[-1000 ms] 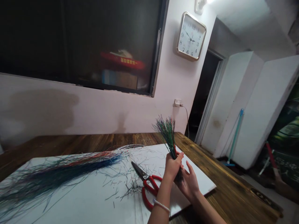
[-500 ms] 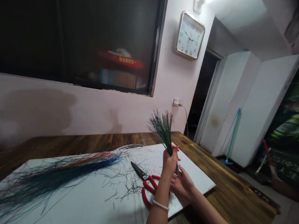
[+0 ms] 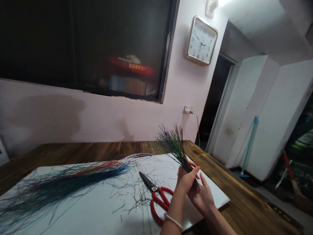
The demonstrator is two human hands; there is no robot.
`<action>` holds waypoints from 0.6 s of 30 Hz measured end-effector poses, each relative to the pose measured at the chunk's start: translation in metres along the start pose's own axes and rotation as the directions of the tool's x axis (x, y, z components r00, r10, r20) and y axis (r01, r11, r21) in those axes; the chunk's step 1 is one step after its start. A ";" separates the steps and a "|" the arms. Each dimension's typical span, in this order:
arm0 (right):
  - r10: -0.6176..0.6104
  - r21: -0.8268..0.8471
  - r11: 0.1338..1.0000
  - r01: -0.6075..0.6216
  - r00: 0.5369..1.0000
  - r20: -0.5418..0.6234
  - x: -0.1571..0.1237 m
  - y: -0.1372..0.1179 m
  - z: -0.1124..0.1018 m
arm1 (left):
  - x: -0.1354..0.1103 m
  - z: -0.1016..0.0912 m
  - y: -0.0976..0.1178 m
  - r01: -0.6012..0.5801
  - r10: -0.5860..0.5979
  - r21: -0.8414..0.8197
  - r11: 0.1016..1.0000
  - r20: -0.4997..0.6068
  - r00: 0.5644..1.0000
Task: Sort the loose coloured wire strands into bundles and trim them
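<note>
My left hand (image 3: 187,179), with a beaded bracelet at the wrist, is closed around a bundle of thin coloured wires (image 3: 177,150). Their tips fan out up and to the left, green, purple and red. Below it, my right hand (image 3: 201,194) cups the lower end of the same bundle, thumb raised; its fingers are partly hidden behind the left hand. Red-handled scissors (image 3: 156,192) lie beside my left forearm, blades apart from the bundle. A larger heap of long wires (image 3: 73,181) spreads over the white board (image 3: 93,212) at left.
Short wire offcuts (image 3: 140,199) are scattered around the scissors. The board rests on a dark wooden table (image 3: 244,209) against a wall. A clock (image 3: 202,40) and a socket with a plugged cable (image 3: 187,110) are on the wall; a blue-green broom handle (image 3: 249,143) leans farther right.
The bundle and both hands have shifted slightly right and down, the bundle now leaning more to the left. The right hand has come up closer against the left. The view has shifted slightly.
</note>
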State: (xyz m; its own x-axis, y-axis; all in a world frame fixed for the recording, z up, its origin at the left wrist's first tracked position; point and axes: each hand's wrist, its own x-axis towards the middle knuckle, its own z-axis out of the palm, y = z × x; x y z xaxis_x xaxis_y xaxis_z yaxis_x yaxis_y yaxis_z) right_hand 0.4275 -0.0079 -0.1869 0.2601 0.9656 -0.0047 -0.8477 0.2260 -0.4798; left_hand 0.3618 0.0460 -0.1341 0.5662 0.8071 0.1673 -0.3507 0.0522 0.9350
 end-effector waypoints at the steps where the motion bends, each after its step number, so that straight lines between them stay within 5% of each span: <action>1: 0.004 0.001 1.000 -0.004 1.000 0.026 -0.002 -0.001 0.002 | 0.001 -0.001 0.001 -0.007 0.007 -0.008 1.000 0.026 1.000; 7: 0.058 -0.120 0.992 -0.030 0.971 0.233 -0.009 0.003 0.019 | 0.001 -0.014 0.025 -0.061 0.067 -0.053 0.997 0.103 0.992; 14: -0.001 -0.365 0.929 0.068 0.984 0.180 -0.006 -0.004 0.029 | -0.024 -0.035 0.091 -0.081 0.079 0.002 0.997 0.159 0.984; 18: -0.055 -0.433 0.890 0.142 0.976 0.208 -0.013 -0.015 0.057 | -0.046 -0.039 0.125 -0.110 0.111 -0.015 0.994 0.206 0.972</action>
State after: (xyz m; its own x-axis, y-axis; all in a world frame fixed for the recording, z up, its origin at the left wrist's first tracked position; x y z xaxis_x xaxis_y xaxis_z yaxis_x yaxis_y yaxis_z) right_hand 0.4103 -0.0163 -0.1300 0.2043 0.9573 0.2046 -0.5177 0.2831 -0.8074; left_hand 0.2624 0.0381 -0.0375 0.6652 0.6695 0.3306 -0.4218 -0.0283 0.9062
